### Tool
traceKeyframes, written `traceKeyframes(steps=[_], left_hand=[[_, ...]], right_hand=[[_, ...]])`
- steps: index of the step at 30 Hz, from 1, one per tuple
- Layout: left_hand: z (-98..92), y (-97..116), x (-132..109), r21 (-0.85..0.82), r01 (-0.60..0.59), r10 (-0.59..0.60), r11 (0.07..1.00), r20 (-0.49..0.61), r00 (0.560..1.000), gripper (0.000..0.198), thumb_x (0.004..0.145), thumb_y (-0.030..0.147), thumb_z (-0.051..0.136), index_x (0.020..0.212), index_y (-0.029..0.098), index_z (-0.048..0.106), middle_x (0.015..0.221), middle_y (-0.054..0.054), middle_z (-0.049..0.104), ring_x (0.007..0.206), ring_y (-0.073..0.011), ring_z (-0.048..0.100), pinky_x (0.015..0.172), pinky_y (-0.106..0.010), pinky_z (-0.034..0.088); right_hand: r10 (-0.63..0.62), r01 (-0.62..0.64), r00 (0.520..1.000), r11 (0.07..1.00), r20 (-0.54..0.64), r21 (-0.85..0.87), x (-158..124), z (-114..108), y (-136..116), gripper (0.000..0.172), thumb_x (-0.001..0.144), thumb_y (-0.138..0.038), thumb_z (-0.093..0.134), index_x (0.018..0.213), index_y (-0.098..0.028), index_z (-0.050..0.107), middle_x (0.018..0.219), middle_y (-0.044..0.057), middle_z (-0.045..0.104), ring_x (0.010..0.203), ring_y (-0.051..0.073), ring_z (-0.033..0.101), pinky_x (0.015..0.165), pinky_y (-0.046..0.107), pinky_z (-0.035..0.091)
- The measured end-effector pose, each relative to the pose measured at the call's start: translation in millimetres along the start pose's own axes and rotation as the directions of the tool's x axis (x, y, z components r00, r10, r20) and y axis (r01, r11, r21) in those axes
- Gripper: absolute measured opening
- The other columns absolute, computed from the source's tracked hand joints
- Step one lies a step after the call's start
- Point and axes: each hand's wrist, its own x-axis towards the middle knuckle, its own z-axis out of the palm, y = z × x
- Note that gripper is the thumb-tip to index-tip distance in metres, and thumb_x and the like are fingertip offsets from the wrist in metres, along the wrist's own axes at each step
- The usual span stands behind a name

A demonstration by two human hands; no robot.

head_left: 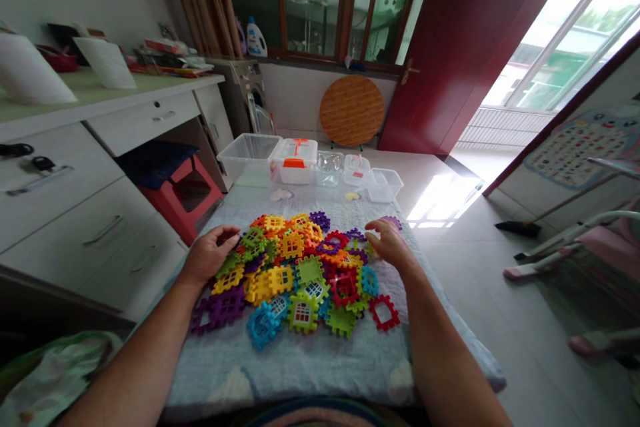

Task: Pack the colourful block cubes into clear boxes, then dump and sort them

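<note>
A heap of colourful square plastic building tiles lies on a table covered with a pale grey cloth. Orange, yellow, green, purple, red and blue tiles are mixed together. My left hand rests at the heap's left edge, fingers curled over green and yellow tiles. My right hand sits at the heap's right edge, fingers bent onto the tiles beside a purple one. I cannot make out whether either hand has a tile gripped.
Clear plastic boxes and a lidded box with an orange handle line the table's far end. White drawers and a red stool stand left. Tiled floor, a broom and an open red door are right.
</note>
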Motion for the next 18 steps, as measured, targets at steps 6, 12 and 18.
traceKeyframes(steps=[6,12,18], left_hand=[[-0.8,7.3,-1.3,-0.014,-0.001,0.001,1.000,-0.008,1.000,0.041,0.069,0.053,0.061,0.091,0.020,0.069,0.091,-0.006,0.075,0.083,-0.0240,0.069,0.086,-0.034,0.054],[0.1,2.7,-1.8,-0.031,0.000,0.000,1.000,0.004,1.000,0.041,0.072,0.052,0.060,0.096,0.019,0.068,0.093,-0.006,0.074,0.087,-0.0240,0.069,0.085,-0.034,0.054],[1.1,-3.7,-0.6,-0.047,-0.008,0.009,0.999,0.016,1.000,0.043,0.074,0.052,0.060,0.098,0.018,0.069,0.094,-0.006,0.074,0.088,-0.0237,0.069,0.084,-0.033,0.054]], right_hand=[[-0.143,0.138,0.982,0.989,0.122,0.046,-1.1,24.5,-46.2,0.042,0.093,-0.045,0.052,0.125,-0.019,0.060,0.124,0.013,0.064,0.117,0.027,0.055,0.101,0.042,0.039],[-0.259,0.243,0.952,0.963,0.161,0.113,-3.3,28.8,-65.1,0.039,0.092,-0.042,0.055,0.123,-0.019,0.062,0.126,0.012,0.062,0.120,0.025,0.052,0.105,0.043,0.037],[-0.265,0.251,0.955,0.961,0.132,0.112,3.8,27.6,-71.3,0.032,0.088,-0.036,0.062,0.117,-0.023,0.066,0.134,0.012,0.056,0.128,0.028,0.047,0.107,0.051,0.033]])
